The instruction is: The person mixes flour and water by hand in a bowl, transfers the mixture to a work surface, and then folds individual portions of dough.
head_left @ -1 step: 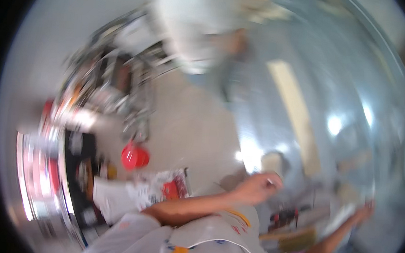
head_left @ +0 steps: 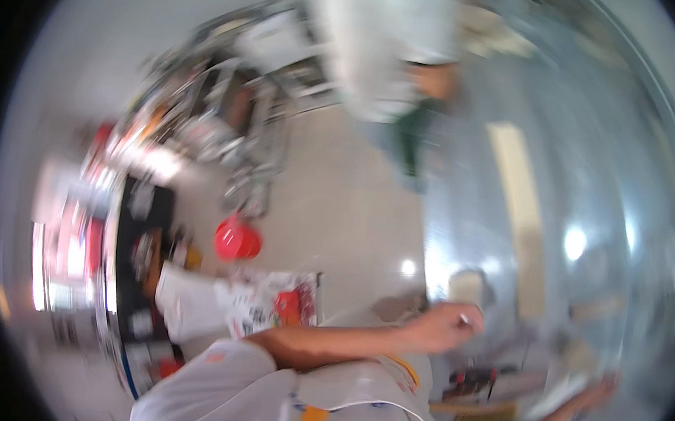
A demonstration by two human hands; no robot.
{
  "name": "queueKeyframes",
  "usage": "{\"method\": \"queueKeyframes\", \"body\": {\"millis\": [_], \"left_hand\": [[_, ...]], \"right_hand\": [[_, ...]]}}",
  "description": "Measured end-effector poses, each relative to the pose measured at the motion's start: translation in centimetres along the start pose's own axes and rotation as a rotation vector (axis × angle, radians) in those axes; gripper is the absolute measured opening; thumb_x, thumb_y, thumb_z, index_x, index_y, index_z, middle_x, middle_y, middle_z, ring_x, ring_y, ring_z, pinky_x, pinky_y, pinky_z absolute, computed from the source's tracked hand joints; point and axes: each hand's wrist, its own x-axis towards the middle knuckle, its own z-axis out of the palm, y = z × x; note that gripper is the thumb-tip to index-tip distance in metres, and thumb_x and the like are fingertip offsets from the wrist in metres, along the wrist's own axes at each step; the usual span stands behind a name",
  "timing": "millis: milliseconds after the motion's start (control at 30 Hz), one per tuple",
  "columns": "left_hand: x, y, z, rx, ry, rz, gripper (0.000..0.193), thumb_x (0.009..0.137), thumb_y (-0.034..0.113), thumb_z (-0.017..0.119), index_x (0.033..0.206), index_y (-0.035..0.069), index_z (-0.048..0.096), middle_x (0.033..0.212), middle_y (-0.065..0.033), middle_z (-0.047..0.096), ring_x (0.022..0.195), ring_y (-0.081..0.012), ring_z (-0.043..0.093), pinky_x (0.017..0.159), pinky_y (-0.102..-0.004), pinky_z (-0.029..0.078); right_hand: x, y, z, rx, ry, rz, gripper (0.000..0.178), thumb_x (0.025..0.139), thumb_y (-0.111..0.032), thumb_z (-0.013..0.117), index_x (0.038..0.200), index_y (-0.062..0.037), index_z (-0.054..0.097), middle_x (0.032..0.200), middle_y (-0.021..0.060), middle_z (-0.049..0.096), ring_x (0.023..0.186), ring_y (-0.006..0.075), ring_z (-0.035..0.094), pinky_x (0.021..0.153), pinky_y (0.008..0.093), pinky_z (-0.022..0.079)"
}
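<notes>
My left hand (head_left: 445, 329) is at the near left edge of the shiny metal table (head_left: 465, 172), fingers curled closed. A tiny pale spot shows at its fingers; I cannot make out what it is. Just beyond it sits a small pale lump (head_left: 466, 287). A long, flat, pale-yellow strip that looks like dough (head_left: 519, 211) lies lengthwise on the table. Over at the lower right, my right hand (head_left: 596, 391) is smeared by motion, so its fingers do not show. A blurred white thing (head_left: 555, 398) is beside it, and I cannot tell whether they touch.
A co-worker in white (head_left: 384, 42) stands at the table's far left side. On the floor to the left are a red plastic container (head_left: 237, 239) and a printed white sack (head_left: 257, 299). Metal racks or equipment (head_left: 243, 110) line the far left. A dark-framed unit (head_left: 138, 236) stands farther left.
The whole view has shifted, with the far surroundings sliding right in the picture. My left hand appears slightly lower and farther right; its fingers stay curled.
</notes>
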Motion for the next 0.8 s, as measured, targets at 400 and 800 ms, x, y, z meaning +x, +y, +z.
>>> {"method": "queueKeyframes", "body": {"millis": [400, 800], "left_hand": [[-33.8, -5.6, -3.0, -0.429, 0.489, -0.030, 0.019, 0.106, 0.022, 0.065, 0.112, 0.004, 0.069, 0.109, -0.0039, 0.072, 0.111, -0.0152, 0.067, 0.102, -0.0347, 0.053], [-78.1, -17.0, -3.4, -0.518, 1.471, 0.102, 0.014, 0.104, 0.012, 0.067, 0.113, 0.001, 0.069, 0.111, -0.0044, 0.071, 0.106, -0.0125, 0.066, 0.090, -0.0309, 0.054]], "right_hand": [[-9.9, -42.9, -33.4, 0.826, 0.064, -0.353, 0.028, 0.097, -0.020, 0.074, 0.102, 0.0073, 0.074, 0.090, 0.0219, 0.072, 0.083, 0.0330, 0.068, 0.078, 0.0496, 0.056], [-47.2, -72.3, -46.6, 1.454, -0.839, -0.911, 0.020, 0.107, -0.019, 0.066, 0.114, -0.0006, 0.068, 0.100, -0.0002, 0.059, 0.093, 0.0112, 0.052, 0.083, 0.0269, 0.044]]}}
